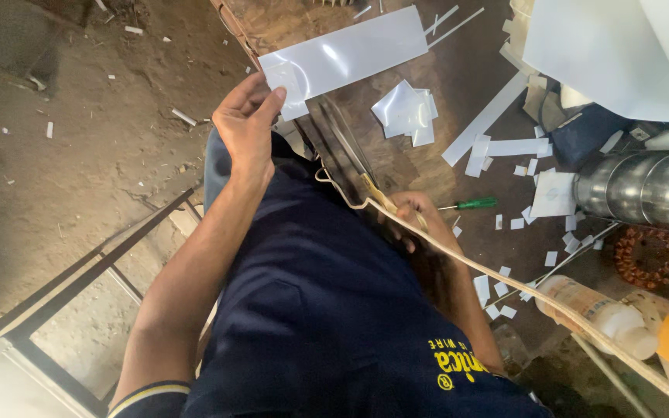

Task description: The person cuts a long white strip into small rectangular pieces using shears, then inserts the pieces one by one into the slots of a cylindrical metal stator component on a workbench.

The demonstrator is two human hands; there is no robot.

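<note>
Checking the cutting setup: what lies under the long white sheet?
The long white sheet rests on the brown worktable; the left hand pinches its corner. Anything beneath it is covered.

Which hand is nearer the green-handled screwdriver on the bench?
Right. The right hand grips the scissors just beside the green-handled screwdriver, not touching it. The left hand is farther off, holding the long white sheet at the bench edge.

Left hand [248, 124] reaches forward, fingers pinched; right hand [416, 217] curled closed.
</note>
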